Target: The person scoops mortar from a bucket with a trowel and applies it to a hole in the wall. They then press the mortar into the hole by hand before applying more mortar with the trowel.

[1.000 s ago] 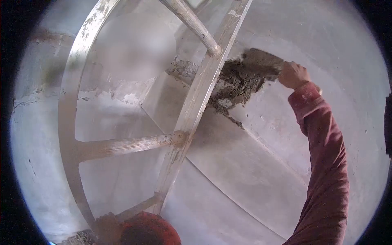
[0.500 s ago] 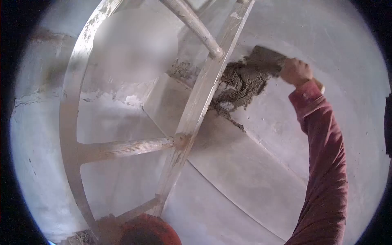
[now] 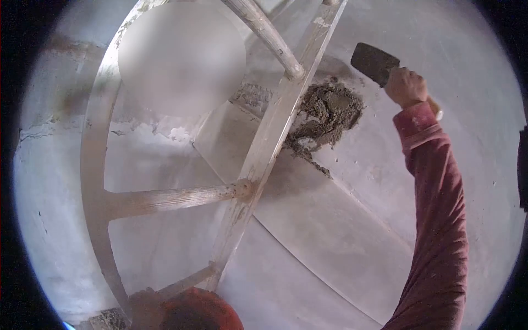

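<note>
My right hand (image 3: 406,88) is closed around the handle of a trowel (image 3: 375,62), whose flat, mortar-smeared blade points up and left. A rough patch of wet grey mortar (image 3: 335,107) clings to the smooth wall (image 3: 357,209), below and left of the blade, with a gap between them. At the bottom left, a brownish blurred shape by the ladder may be my left hand, but its fingers cannot be made out. Beside it lies a red rounded object (image 3: 212,311) with a dark inside, partly cut off by the frame edge.
A worn wooden ladder (image 3: 264,137) stands on the left, its rungs crossing in front of the wall. A cracked ledge line runs behind it. Thin seams (image 3: 300,258) cross the wall diagonally below the mortar. A blurred round area covers the upper left.
My right hand and the trowel have moved up and slightly right. The blade has come off the mortar, and more of the patch shows.
</note>
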Available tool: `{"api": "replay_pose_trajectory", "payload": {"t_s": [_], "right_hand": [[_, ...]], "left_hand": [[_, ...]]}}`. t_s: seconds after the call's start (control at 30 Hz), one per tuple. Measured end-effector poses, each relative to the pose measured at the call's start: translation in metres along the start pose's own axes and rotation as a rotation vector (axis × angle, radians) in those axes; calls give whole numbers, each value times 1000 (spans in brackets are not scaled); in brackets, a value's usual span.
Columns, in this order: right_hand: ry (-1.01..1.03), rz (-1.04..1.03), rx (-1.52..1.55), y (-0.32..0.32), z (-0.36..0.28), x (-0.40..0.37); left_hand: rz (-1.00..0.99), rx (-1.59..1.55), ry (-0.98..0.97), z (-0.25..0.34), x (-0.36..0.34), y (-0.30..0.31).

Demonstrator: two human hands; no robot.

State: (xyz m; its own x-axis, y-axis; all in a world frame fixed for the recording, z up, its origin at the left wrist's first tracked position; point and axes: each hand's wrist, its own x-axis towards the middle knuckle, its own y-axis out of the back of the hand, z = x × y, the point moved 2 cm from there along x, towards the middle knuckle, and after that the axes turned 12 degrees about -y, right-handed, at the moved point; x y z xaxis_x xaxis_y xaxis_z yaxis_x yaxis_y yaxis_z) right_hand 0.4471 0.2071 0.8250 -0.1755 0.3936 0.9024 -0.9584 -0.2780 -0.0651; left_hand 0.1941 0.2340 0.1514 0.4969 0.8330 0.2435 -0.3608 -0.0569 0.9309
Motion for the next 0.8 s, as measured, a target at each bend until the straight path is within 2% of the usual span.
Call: {"api": "replay_pose_trajectory", "payload": {"t_s": [0.13, 0.2, 0.3, 0.4, 0.5, 0.57, 0.67, 0.77, 0.8], "right_hand": [[30, 16, 56, 6, 7, -9], [80, -102, 8, -1, 4, -8], [117, -170, 14, 1, 9, -15], [108, -116, 102, -10, 18, -16], [216, -112, 160, -15, 19, -16], [146, -101, 173, -18, 15, -13], [65, -86, 224, -10, -2, -7], [194, -256, 97, -12, -12, -7], [196, -253, 98, -14, -7, -8]], "left_hand": [[104, 45, -61, 1, 0, 0], [149, 74, -81, 0, 1, 3], [208, 82, -103, 0, 0, 6], [223, -9, -134, -1, 1, 5], [169, 50, -122, 6, 3, 16], [-40, -96, 55, 13, -2, 27], [27, -105, 87, -1, -3, -7], [-30, 77, 172, 4, 2, -12], [-29, 75, 174, 5, 1, -5]]}}
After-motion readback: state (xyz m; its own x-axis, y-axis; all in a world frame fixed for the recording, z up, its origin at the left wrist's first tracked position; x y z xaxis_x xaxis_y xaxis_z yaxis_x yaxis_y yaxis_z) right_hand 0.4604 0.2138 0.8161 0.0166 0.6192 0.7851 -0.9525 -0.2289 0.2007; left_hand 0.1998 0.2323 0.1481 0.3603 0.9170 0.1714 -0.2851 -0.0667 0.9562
